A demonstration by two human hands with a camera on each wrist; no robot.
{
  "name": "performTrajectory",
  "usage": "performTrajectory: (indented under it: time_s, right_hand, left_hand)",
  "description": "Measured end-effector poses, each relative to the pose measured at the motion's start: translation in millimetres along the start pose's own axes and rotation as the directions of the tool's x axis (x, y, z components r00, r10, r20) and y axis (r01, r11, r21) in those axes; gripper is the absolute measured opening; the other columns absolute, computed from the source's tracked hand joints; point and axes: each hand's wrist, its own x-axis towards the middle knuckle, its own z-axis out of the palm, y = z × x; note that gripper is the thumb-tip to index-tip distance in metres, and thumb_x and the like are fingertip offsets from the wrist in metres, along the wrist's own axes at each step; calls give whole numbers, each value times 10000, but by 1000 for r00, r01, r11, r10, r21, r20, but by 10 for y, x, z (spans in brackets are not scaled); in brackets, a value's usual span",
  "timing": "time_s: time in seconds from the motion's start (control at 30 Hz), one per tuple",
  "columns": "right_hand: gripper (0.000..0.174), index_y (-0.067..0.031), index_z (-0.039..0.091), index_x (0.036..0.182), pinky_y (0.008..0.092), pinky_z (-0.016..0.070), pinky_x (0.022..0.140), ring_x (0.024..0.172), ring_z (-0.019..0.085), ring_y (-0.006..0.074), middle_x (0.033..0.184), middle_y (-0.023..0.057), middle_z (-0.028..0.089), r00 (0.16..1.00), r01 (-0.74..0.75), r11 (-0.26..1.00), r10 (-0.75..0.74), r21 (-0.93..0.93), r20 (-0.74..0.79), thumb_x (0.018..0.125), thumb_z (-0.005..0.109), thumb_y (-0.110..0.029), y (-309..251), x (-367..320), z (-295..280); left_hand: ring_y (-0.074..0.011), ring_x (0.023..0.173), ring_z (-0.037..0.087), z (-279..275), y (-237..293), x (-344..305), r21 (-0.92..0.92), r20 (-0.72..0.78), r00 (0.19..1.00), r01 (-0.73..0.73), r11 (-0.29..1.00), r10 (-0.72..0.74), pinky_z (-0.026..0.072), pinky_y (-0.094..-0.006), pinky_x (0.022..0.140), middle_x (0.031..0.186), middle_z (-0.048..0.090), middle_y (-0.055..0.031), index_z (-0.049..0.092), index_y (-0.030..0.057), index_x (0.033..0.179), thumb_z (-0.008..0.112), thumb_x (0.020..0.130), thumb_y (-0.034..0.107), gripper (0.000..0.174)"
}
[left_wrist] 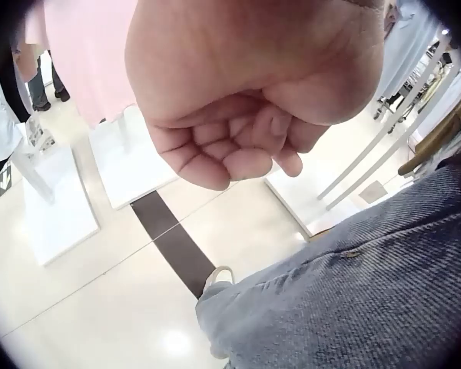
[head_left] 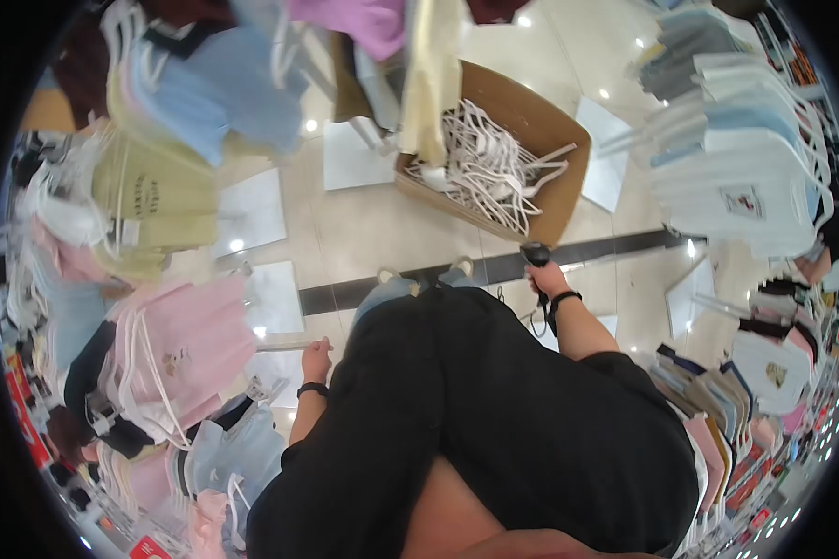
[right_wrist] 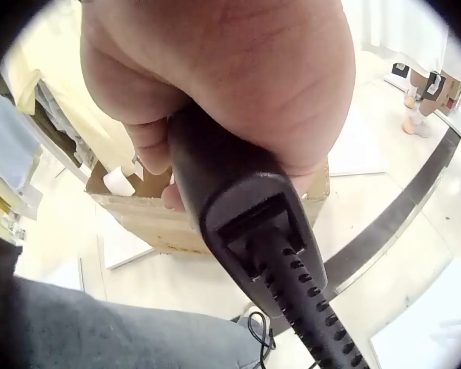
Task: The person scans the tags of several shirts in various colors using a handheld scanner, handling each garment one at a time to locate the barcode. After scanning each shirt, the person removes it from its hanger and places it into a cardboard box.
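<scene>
My right hand (head_left: 547,279) grips a black handheld barcode scanner (head_left: 535,253), its head pointing forward close to the near side of a cardboard box (head_left: 559,149). In the right wrist view, the fingers wrap the scanner's handle (right_wrist: 238,192), and a ribbed cable runs out of its lower end. White plastic hangers (head_left: 499,163) lie tangled inside the box. Beside my left thigh hangs my left hand (head_left: 317,359), holding nothing. The left wrist view shows that hand's fingers (left_wrist: 203,157) loosely curled toward the palm.
Clothes racks stand on both sides, with a pink shirt (head_left: 191,335) and a yellow-green shirt (head_left: 158,196) at left and white shirts (head_left: 727,186) at right. White rack bases (head_left: 275,296) sit on the tiled floor. A pale yellow garment (head_left: 429,84) hangs over the box's left side.
</scene>
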Motion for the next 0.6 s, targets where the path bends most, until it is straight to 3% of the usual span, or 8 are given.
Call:
performTrajectory:
  time_s: [0.17,0.2,0.23,0.3,0.37,0.43,0.53,0.6]
  right_hand:
    - [190,-36,636,862,343,480,478,508,579,165,675,75,632,997,-69,997,70,-43,20,892,715,-207,180,-221,447]
    - [227,-5,630,894,333,483,460,513,608,188,706,101,654,992,-121,986,124,-113,18,888,734,-206,224,-215,518]
    - [242,17,636,912,342,506,494,556,639,195,730,110,673,993,-109,984,113,-138,18,888,733,-204,226,-276,608]
    - [227,21,656,935,346,526,563,633,678,210,773,112,700,998,-64,949,56,-308,-36,881,732,-186,-176,-726,848]
    - [264,28,667,977,341,519,570,644,684,211,789,109,710,1000,11,900,-21,-435,-17,868,741,-201,-250,-740,998]
    - [242,24,664,904,333,510,556,608,668,201,749,97,699,994,97,923,-109,-372,-12,862,733,-204,-374,-802,1209]
    - [206,13,653,862,331,500,531,560,642,192,715,90,682,990,129,895,-143,-427,0,862,717,-183,-636,-778,1462]
    - [174,-3,635,828,331,487,506,525,613,178,675,80,650,970,244,893,-218,-378,110,857,715,-155,-761,-615,1594]
  left_hand:
    - [-208,557,580,-49,-620,253,-192,-3,993,115,975,-117,455,-371,581,613,609,-98,728,12,815,601,973,414,450]
    - [-237,621,619,-19,-825,379,-200,-34,995,81,976,-90,480,-385,637,660,648,-126,736,12,821,599,966,430,463]
    - [-275,722,662,-97,-787,387,-197,-2,990,141,970,-144,497,-412,706,727,686,-155,741,17,830,594,957,441,466]
    - [-321,797,679,-88,-984,527,-139,-66,995,63,988,-73,501,-438,753,787,707,-175,741,23,830,589,950,440,459]
    - [-344,815,676,-200,-938,475,-191,-92,993,55,980,-74,499,-447,763,800,707,-182,740,27,825,587,947,444,461]
    - [-352,829,675,-380,-988,495,-233,-115,989,63,970,-92,499,-446,773,810,708,-186,738,29,821,588,946,445,460]
    - [-339,846,675,-532,-1162,448,-276,-114,976,150,949,-188,498,-425,795,828,711,-185,736,31,822,595,948,434,446]
    - [-335,843,675,-553,-1374,401,-333,-150,967,148,931,-207,498,-422,794,828,712,-182,738,33,825,598,947,428,436]
